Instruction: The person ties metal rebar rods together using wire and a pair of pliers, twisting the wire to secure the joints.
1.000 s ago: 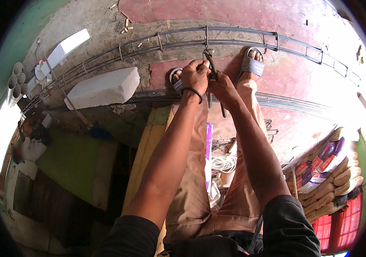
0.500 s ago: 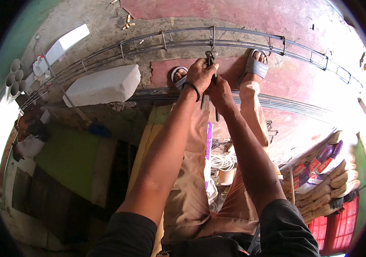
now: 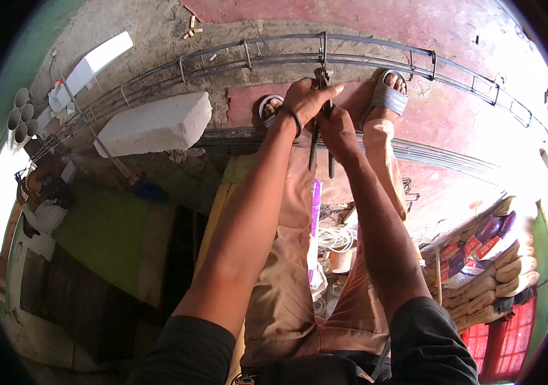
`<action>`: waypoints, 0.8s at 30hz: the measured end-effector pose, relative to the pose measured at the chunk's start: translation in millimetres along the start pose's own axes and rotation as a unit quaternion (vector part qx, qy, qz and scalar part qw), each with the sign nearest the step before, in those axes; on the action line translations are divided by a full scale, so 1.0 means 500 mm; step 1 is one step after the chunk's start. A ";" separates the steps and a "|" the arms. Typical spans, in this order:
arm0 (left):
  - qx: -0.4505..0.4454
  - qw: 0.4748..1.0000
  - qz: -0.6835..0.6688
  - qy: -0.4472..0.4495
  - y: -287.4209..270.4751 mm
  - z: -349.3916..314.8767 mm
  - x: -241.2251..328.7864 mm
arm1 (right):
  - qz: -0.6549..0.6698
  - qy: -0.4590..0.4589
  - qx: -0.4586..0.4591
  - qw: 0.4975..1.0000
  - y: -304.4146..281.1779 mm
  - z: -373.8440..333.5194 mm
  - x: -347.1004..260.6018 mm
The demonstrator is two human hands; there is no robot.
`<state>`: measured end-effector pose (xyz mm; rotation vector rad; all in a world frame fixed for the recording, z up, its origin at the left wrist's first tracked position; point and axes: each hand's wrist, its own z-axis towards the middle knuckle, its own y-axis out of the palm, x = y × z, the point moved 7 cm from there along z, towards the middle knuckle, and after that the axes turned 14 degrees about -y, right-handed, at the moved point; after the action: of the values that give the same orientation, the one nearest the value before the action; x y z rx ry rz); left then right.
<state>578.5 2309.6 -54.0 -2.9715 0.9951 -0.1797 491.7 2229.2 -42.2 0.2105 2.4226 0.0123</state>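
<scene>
Dark metal pincers (image 3: 323, 78) are held over the near rail of a long steel rebar cage (image 3: 267, 58), jaws up against or just over the bars. Whether the jaws grip a wire cannot be made out. My left hand (image 3: 304, 102), a black band on its wrist, is closed about the tool just below the head, thumb lying across it. My right hand (image 3: 338, 133) is closed lower down around the pincers, at the right. Two long handles stick out below the hands, spread slightly apart.
A white block (image 3: 155, 125) lies left of my feet, near a long-handled broom (image 3: 120, 168). Loose rebar rods (image 3: 428, 157) run beneath my legs. Stacked sacks (image 3: 511, 269) stand at the right, pipes (image 3: 20, 119) at the far left. Another person (image 3: 46, 199) is at the left edge.
Both hands and the pincers have shifted slightly right. The handles have swung, so both now show below my hands, apart. The person at the left has moved a little.
</scene>
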 end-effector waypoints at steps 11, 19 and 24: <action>-0.150 0.923 -0.351 -0.050 0.085 0.026 -0.014 | -0.492 -0.022 0.052 0.869 -0.052 -0.080 -0.156; -0.090 0.855 -0.504 -0.081 0.140 0.032 0.024 | -0.685 -0.058 -0.010 0.726 -0.109 -0.094 -0.140; -0.083 0.887 -0.455 0.001 0.140 0.017 0.033 | -0.587 -0.096 -0.027 0.803 -0.193 -0.051 -0.035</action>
<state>550.6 2243.4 -63.3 -3.3128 -0.4878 -0.0857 473.7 2132.7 -17.6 -1.2606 1.9573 -0.4670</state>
